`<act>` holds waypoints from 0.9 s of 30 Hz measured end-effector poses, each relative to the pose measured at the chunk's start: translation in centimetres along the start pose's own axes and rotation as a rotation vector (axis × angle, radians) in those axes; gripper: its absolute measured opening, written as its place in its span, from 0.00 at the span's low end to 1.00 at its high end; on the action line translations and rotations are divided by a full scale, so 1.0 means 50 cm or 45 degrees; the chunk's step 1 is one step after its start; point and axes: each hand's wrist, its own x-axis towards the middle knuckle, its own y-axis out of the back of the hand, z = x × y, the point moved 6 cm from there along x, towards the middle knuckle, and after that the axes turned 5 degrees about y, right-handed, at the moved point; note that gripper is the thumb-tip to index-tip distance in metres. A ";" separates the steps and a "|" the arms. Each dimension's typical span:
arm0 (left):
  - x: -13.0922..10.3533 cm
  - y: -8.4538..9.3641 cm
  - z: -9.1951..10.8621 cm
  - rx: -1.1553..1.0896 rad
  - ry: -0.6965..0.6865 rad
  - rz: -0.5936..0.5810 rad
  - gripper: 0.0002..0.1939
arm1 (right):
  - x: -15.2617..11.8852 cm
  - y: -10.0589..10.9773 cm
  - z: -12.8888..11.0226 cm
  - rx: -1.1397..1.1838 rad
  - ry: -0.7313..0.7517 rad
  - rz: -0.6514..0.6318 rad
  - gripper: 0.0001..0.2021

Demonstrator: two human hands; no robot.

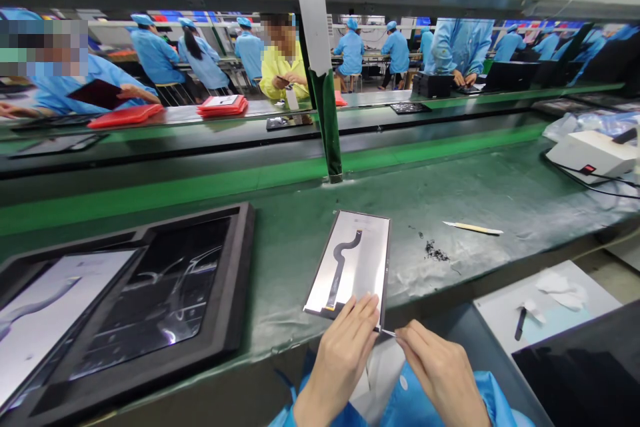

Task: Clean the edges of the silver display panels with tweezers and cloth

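A display panel [369, 260] with a silvery back and a curved dark flex cable [340, 260] lies on the green mat by the front edge of the bench. My left hand [345, 353] holds its near end, fingers close together and laid over the dark border. At the panel's near right corner, my right hand [435, 363] pinches a thin pale strip [389, 333] between thumb and fingertips. Its tip meets the corner; whether it is a tool or a piece of film I cannot make out.
At left, a black foam tray [245, 267] holds more panels. A slim yellow-handled tool [473, 228] and black scraps [435, 252] lie right of the panel. A white device [590, 153] with cables stands far right. A post [330, 120] rises at the bench's back; co-workers sit beyond.
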 end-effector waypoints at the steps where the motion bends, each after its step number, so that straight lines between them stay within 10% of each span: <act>1: 0.001 0.001 0.000 0.002 0.000 -0.004 0.15 | 0.002 0.001 0.003 0.048 -0.025 -0.009 0.19; 15: 0.005 0.004 0.001 -0.031 0.004 0.012 0.14 | -0.003 -0.089 0.081 1.484 -1.064 -0.510 0.19; 27: 0.003 0.001 -0.001 -0.020 0.009 -0.006 0.13 | -0.016 -0.111 0.082 1.682 -1.160 -0.570 0.22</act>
